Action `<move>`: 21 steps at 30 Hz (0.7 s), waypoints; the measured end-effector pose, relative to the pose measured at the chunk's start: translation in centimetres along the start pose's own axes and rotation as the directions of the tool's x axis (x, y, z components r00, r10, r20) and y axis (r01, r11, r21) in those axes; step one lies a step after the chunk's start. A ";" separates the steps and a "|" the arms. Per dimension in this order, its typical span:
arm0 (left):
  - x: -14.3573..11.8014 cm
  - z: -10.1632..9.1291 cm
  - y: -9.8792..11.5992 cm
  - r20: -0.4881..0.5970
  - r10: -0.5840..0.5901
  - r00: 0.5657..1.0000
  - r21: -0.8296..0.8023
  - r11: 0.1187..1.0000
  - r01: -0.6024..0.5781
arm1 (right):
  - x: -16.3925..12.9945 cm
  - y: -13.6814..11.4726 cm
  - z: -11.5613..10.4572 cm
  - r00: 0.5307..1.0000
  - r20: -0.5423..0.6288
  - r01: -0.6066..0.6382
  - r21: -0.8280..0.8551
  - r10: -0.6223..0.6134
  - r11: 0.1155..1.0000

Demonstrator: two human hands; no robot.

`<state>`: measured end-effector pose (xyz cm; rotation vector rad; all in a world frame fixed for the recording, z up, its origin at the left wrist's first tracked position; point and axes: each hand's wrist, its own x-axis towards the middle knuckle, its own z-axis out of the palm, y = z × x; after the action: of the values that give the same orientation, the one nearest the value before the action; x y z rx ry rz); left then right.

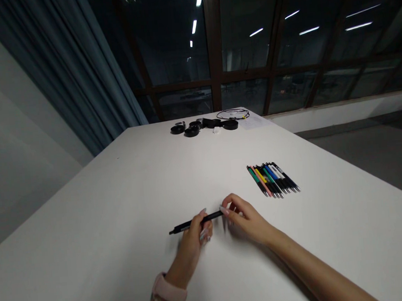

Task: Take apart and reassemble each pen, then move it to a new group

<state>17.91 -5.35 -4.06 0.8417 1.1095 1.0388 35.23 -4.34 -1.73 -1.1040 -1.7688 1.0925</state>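
A black pen [184,227] lies across my two hands, a little above the white table [98,214]. My left hand [196,234] is closed around its middle, thumb on top. The pen's clicker end points left. At the other end, the thumb and index finger of my right hand [240,216] pinch the tip; whatever small part is between those fingertips is hidden. Off to the right, a row of several pens [273,179] lies side by side, with green, pink, yellow, blue, white and black barrels, tips toward me.
Toward the table's far end sit several black strap rolls [191,131], a small white object [216,130] and a coiled black cable [233,115]. Beyond stand dark windows [240,27]. A blue curtain [76,63] hangs at the left, beside a pale wall [15,137].
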 end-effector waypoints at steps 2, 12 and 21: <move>-0.1 0.1 0.2 0.001 0.001 1.000 -0.003 1.000 -0.001 | 0.0 0.0 0.0 1.000 0.015 0.010 -0.017 -0.010 1.000; -0.1 0.0 0.5 0.001 -0.012 1.000 0.041 0.999 0.012 | -0.2 -0.1 -0.1 0.997 0.060 0.044 -0.088 -0.039 0.995; 0.3 -0.3 -1.0 0.020 0.017 1.000 0.186 0.982 -0.021 | -0.2 0.1 -0.4 0.992 0.090 0.104 -0.193 -0.088 0.976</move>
<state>17.91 -5.41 -5.13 1.0104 1.1983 0.9512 35.65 -4.43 -1.70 -1.0915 -2.0081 0.9302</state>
